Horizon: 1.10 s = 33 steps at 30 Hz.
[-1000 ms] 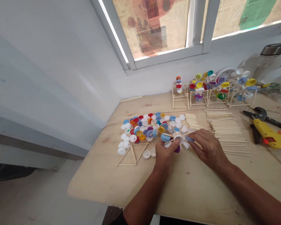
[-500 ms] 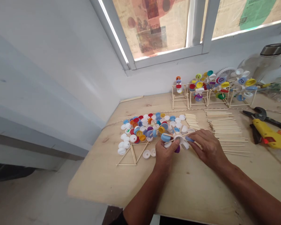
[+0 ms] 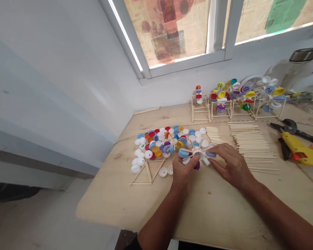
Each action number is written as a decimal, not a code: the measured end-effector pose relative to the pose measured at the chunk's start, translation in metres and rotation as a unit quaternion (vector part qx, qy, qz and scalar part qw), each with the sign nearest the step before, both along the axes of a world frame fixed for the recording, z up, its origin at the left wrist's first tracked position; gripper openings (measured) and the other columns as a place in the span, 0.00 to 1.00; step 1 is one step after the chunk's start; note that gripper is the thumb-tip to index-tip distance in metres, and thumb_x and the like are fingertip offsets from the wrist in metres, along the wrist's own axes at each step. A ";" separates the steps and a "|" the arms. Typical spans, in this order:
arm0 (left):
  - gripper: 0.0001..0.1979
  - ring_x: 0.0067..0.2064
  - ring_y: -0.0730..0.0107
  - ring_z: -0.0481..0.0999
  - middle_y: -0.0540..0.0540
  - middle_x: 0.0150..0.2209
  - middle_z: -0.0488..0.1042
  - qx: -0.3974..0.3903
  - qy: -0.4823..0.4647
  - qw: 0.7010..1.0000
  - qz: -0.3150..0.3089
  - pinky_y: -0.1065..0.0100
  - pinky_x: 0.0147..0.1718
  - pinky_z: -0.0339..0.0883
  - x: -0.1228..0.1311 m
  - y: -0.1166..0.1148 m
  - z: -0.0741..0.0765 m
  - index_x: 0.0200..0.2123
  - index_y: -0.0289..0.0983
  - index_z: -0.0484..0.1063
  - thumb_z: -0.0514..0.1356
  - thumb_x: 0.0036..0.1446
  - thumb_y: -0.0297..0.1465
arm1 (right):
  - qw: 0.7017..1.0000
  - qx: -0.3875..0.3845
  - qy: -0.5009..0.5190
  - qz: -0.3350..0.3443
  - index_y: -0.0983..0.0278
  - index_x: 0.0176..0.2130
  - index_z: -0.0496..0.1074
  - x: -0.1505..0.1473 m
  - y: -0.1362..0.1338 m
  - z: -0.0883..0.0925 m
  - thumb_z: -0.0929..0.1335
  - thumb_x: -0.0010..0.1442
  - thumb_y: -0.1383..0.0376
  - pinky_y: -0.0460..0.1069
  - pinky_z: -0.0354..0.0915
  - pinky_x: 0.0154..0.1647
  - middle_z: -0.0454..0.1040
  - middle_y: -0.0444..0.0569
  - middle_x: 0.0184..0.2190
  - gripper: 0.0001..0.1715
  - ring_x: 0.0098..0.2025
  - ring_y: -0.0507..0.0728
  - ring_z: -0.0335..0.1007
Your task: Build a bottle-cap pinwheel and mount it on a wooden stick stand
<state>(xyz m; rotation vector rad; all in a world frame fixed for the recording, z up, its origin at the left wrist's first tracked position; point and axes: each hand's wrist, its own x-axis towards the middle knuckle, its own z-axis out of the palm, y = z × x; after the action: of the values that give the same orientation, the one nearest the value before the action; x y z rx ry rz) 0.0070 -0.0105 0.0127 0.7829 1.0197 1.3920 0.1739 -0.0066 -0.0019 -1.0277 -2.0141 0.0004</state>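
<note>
My left hand (image 3: 183,173) is closed round the near side of a wheel of bottle caps and thin sticks (image 3: 198,152), thumb at its white hub. Sticks fan out from the hub with caps at their ends, among them a light blue cap (image 3: 183,153) at the left and a purple one (image 3: 197,165) below. At the wheel's right side, my right hand (image 3: 231,166) has thumb and fingers on a lavender-blue bottle cap (image 3: 211,153). The fingers partly cover that cap. Just behind the wheel lies a spread of loose bottle caps (image 3: 161,140) in several colours.
Stick triangles (image 3: 149,173) lie at the left. Bundles of sticks (image 3: 254,144) are right of the caps. Farther right are a yellow glue gun (image 3: 301,147) and black-handled pliers (image 3: 289,127). Stick frames with cap wheels (image 3: 221,104) stand along the wall, near a large jar (image 3: 297,71).
Both hands keep their places on the wheel. My right fingers have shifted slightly on the lavender-blue cap; the view has moved a little.
</note>
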 end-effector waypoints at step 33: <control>0.21 0.23 0.77 0.69 0.51 0.24 0.73 -0.033 0.028 0.998 -0.055 0.72 0.25 0.65 -0.001 -0.001 0.000 0.31 0.34 0.75 0.74 0.33 0.37 | 0.983 -0.128 0.130 0.004 0.60 0.38 0.73 0.008 -0.004 0.009 0.66 0.62 0.65 0.50 0.64 0.43 0.78 0.47 0.36 0.06 0.40 0.55 0.72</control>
<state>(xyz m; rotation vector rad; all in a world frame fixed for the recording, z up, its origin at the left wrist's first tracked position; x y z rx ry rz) 0.0058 -0.0120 0.0129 0.8201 1.0454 1.2428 0.1820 -0.0109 0.0073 -1.1156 -1.8095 0.3876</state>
